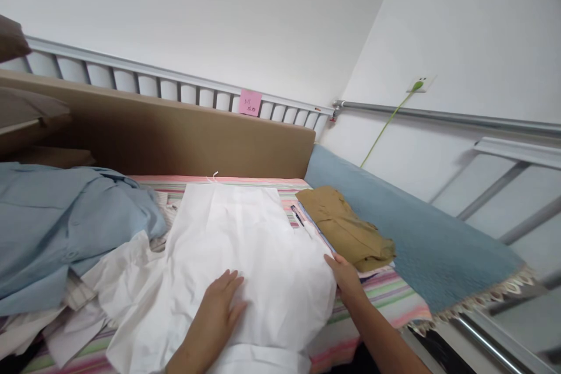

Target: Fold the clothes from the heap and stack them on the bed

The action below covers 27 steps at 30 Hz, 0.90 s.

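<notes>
A white shirt [245, 239] lies spread over the striped bed cover, its far edge near the brown board. One sleeve [125, 269] stretches out to the left. My left hand [219, 307] rests flat on the middle of the shirt, fingers apart, holding nothing. At the shirt's right edge, my right hand [344, 276] has its thumb and fingers closed on the white cloth; part of the fingers is hidden. Just beyond that hand sits a folded mustard-brown garment [348, 225] on top of other folded clothes.
Blue clothing [83, 216] is heaped on the left over rumpled pale pieces. The brown board [184, 134] stands along the back rail, which bears a pink note [250, 102]. A fringed blue cloth [421, 239] drapes the right side. The striped cover [394, 298] shows at the right.
</notes>
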Motion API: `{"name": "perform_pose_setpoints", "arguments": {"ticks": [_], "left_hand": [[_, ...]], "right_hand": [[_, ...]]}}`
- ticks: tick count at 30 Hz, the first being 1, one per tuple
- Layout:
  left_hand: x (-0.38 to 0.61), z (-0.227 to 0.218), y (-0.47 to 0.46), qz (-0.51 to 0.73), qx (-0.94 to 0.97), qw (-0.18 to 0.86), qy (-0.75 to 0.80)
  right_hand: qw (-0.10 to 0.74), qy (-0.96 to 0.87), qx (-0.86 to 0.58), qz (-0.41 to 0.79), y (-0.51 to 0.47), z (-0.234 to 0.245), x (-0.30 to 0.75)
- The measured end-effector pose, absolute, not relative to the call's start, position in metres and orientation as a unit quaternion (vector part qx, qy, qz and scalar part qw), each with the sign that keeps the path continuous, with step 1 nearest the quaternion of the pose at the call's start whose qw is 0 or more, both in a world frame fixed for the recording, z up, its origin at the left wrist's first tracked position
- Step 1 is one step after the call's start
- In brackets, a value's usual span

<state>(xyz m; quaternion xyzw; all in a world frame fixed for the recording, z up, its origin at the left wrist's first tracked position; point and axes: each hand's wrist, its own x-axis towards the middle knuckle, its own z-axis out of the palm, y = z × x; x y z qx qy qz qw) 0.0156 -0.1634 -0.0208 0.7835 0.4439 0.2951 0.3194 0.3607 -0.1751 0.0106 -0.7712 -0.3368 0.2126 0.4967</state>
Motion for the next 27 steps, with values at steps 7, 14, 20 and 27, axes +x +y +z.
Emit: {"name": "perform_pose_setpoints", "arguments": {"ticks": [7, 14, 20, 27], "left_hand": [[0.028, -0.021, -0.151, 0.397, 0.437, 0.709, 0.387], [0.026, -0.004, -0.144, 0.444, 0.272, 0.768, 0.372], [0.023, -0.023, -0.125, 0.458, 0.199, 0.731, 0.464], [0.017, -0.032, -0.113, 0.458, 0.259, 0.692, 0.495]], "right_hand": [[0.47, -0.539, -0.65, 0.259, -0.144, 0.063, 0.226], [0.303, -0.714, -0.545, 0.319, -0.15, 0.038, 0.172], [0.443, -0.39, -0.694, 0.413, -0.058, 0.028, 0.257], [0.485, -0.257, -0.715, 0.432, 0.043, 0.006, 0.284]]}}
